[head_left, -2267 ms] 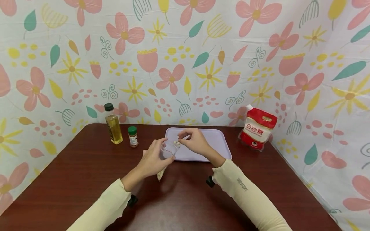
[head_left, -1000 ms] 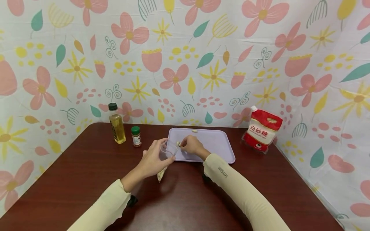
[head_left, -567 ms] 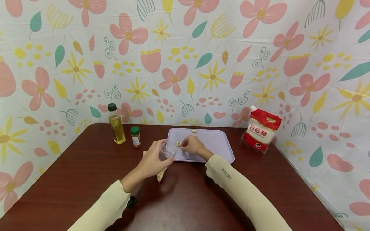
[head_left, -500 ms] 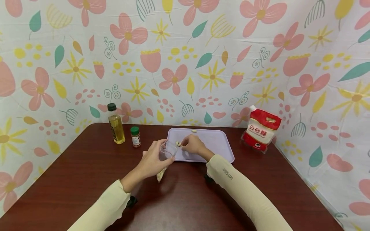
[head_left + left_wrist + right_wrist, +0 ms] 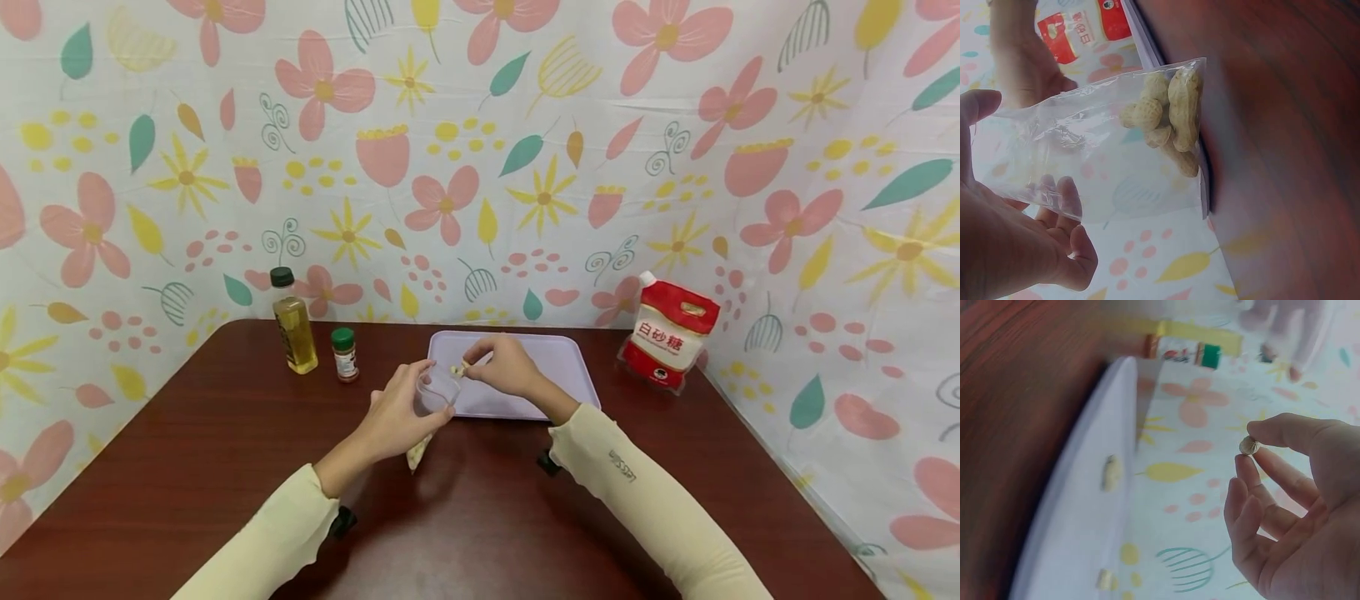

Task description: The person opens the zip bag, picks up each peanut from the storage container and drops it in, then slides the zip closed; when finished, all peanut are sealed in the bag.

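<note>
My left hand (image 5: 393, 417) holds a clear plastic bag (image 5: 1091, 156), its mouth spread round between fingers and thumb. Several unshelled peanuts (image 5: 1182, 106) lie in the bag's bottom end, which hangs below the hand. Between thumb and fingertips my right hand (image 5: 510, 367) pinches a single peanut (image 5: 1248, 445), just right of the bag's mouth and above the lilac tray (image 5: 555, 375). Other peanuts rest on that tray; the right wrist view shows one loose peanut (image 5: 1110, 473) and another (image 5: 1105, 579) along it. In the head view the right hand covers part of the tray.
An oil bottle (image 5: 294, 329) and a green-capped spice jar (image 5: 345, 357) stand at the back left of the dark wooden table (image 5: 465, 525). A red and white sugar bag (image 5: 667, 333) leans at the back right. A flowered curtain (image 5: 480, 167) closes off the back and sides.
My right hand has risen from the tray with a peanut and come up beside the bag's mouth. The left hand keeps its place with the bag. The head view has shifted slightly.
</note>
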`<move>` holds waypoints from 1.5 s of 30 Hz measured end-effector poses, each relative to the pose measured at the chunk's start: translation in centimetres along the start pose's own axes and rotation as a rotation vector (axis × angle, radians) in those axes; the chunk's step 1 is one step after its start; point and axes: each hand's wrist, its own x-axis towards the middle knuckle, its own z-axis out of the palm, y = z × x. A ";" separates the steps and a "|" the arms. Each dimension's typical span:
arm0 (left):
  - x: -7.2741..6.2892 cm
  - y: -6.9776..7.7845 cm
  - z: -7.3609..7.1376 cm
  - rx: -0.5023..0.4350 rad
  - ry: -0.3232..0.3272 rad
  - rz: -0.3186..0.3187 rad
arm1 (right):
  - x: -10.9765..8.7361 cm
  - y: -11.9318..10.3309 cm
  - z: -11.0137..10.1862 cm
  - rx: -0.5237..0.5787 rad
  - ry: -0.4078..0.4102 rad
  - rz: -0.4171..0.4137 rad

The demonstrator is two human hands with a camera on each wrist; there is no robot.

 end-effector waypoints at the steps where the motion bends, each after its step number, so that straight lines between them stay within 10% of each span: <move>1: 0.0 0.0 0.0 0.001 -0.001 0.001 | -0.2 -0.4 -0.2 0.019 0.007 -0.008; 23: 0.3 0.3 -0.2 -0.007 -0.021 0.007 | -3.2 -6.8 -2.0 0.097 -0.002 -0.146; 45: 0.1 0.0 0.0 -0.011 -0.003 0.018 | -0.1 -0.9 -0.1 0.065 0.057 0.030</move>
